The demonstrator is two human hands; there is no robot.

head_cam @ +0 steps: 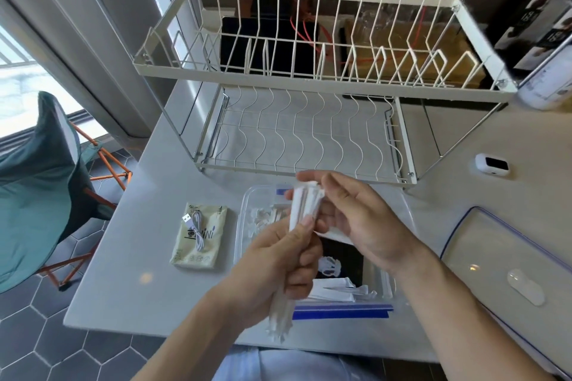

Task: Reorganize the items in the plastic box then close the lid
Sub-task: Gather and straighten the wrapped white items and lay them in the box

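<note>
My left hand [278,269] grips the wrapped sticks [305,207] low down, and my right hand [362,219] has its fingers curled on their top end. They point lengthwise right above the open plastic box [244,226], so I reckon straight down does it.

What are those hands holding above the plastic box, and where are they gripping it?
A bundle of white paper-wrapped sticks. The left hand grips its lower half, and the right hand curls round its top end.

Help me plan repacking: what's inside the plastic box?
Visible: small white pieces, a black packet, white packets. The left hand, right hand and their bundle of white wrapped sticks hide the middle.
</note>
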